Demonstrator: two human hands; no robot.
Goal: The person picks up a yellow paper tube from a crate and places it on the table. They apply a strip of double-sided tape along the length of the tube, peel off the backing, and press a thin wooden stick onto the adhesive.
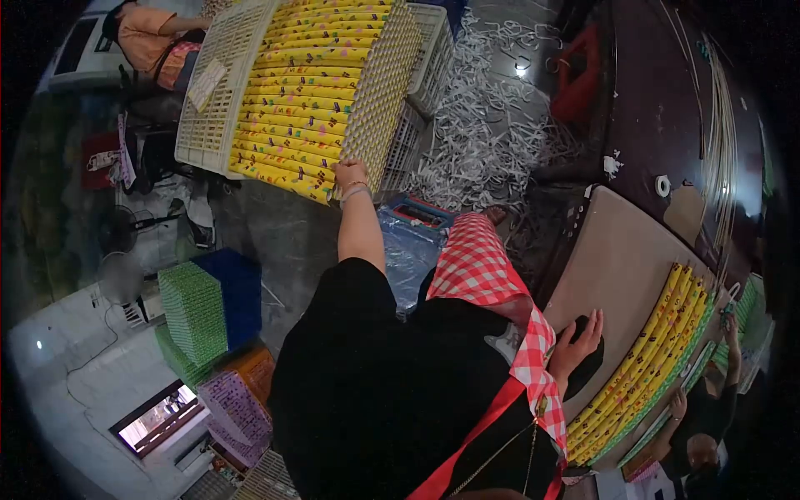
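My left hand [351,174] reaches forward with its fingers closed at the near end of a yellow patterned paper roll [293,179], at the lower corner of a large stack. The stacked yellow rolls [312,104] lie side by side in a pale plastic crate [208,108], their round ends facing right. My right hand [577,346] has its fingers stretched out and holds nothing visible. It is beside the left edge of a beige tabletop [621,258]. More yellow rolls [642,367] lie on that tabletop, alongside green ones.
White paper strips [492,117] cover the floor ahead. A red stool [577,79] stands beyond them. Green and blue stacks [193,312] are at left, near a fan [121,229]. One person [150,42] is at upper left, another [700,425] at lower right.
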